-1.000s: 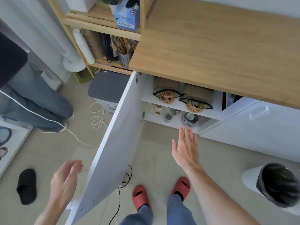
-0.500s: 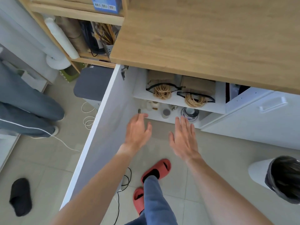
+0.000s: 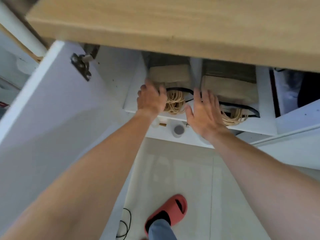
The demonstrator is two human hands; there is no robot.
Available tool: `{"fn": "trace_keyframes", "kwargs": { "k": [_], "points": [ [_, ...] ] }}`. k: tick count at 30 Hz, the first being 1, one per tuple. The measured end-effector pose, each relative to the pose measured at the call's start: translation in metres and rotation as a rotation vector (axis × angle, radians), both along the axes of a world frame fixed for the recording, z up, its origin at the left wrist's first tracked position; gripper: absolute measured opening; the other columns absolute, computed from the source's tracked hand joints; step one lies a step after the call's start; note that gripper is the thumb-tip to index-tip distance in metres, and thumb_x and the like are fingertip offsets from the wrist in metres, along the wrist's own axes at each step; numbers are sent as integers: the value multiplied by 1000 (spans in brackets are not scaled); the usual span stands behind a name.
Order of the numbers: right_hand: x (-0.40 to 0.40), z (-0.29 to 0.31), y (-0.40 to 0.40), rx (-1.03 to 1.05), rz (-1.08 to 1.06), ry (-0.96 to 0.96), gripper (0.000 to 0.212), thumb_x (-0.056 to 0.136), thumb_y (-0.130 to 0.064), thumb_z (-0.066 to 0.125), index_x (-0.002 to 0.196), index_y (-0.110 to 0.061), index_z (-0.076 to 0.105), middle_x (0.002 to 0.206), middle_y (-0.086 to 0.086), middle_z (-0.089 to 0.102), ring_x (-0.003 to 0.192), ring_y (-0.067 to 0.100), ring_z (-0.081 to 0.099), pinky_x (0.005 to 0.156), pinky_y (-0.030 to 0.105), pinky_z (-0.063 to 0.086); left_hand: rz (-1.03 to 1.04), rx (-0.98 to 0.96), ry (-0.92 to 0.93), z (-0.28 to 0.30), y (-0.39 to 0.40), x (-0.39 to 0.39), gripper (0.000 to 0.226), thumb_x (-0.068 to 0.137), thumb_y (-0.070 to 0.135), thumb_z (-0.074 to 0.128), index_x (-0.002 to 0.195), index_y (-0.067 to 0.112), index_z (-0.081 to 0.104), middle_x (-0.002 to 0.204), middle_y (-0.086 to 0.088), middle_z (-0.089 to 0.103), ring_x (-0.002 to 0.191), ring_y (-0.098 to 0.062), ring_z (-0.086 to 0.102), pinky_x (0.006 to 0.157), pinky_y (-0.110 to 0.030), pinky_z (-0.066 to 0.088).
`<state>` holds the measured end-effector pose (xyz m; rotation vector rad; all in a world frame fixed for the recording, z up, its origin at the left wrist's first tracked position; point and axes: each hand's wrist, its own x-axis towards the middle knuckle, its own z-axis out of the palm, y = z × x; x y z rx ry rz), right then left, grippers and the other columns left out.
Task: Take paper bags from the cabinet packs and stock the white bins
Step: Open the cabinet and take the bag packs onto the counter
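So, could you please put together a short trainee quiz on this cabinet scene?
1. True or false: the cabinet door is open.
2. How many packs of paper bags sit on the upper shelf?
3. The left hand is at: A) the left-side pack, B) the right-side pack, C) the slipper.

Key: 1 true; 2 two; 3 A. The right hand holds nothing.

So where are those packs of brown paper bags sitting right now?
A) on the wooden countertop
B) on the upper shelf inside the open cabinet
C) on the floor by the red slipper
B: the two packs of paper bags lie side by side on the upper shelf under the countertop, with the left hand and right hand reaching toward them.
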<state>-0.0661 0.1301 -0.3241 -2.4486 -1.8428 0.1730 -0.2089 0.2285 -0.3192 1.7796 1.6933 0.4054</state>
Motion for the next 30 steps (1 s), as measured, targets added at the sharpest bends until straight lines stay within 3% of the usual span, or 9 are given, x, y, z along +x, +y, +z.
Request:
{"fn": "trace_keyframes", "kwargs": {
  "k": [4,7,14,17,19,24,30],
  "points": [
    [7,-18,49,84,-146,364,62,101,-50,36,153,-22,20,159,17,21,142,38,28,116,52,26,77,-10,158,-25,33,18,64,96,54,40,142,12,27,139,-18,45,127,-37,41,101,-48,35],
    [9,-23,78,97,-292,527,66,97,-55,43,151,-21,25,152,12,37,138,35,34,114,49,24,102,-67,84,-41,44,21,70,96,60,39,144,11,26,141,-20,42,127,-40,44,101,-47,38],
    [-21,-15,73,-71,-367,631,110,77,-84,43,156,-16,10,151,18,38,139,40,33,111,48,27,107,-199,-17,-38,34,-7,73,91,64,40,141,12,35,139,-17,48,123,-38,52,101,-44,45],
    [-30,-4,49,-85,-378,671,108,69,-88,51,148,-20,26,146,17,39,134,42,38,109,50,34,115,-237,-123,-25,16,-24,59,94,55,43,134,12,42,129,-13,54,108,-31,57,91,-37,48],
    [-37,5,27,-67,-337,636,101,71,-83,54,147,-21,27,141,17,40,130,41,42,108,51,34,114,-249,-215,-15,-4,-33,53,96,52,44,131,12,44,120,-9,55,98,-25,54,84,-32,44],
    [-66,44,-42,-90,-352,667,99,77,-75,57,152,-28,13,124,11,39,116,41,52,92,44,43,90,-308,-241,18,-63,-57,53,90,60,44,127,21,46,121,-10,61,110,-32,60,98,-45,49],
    [-93,96,-124,-60,-419,732,103,82,-68,60,156,-31,-1,141,10,30,123,35,50,90,39,45,-47,-261,-121,84,-140,-77,59,93,54,39,143,26,30,132,-8,60,119,-32,57,100,-46,46]
  ]
}}
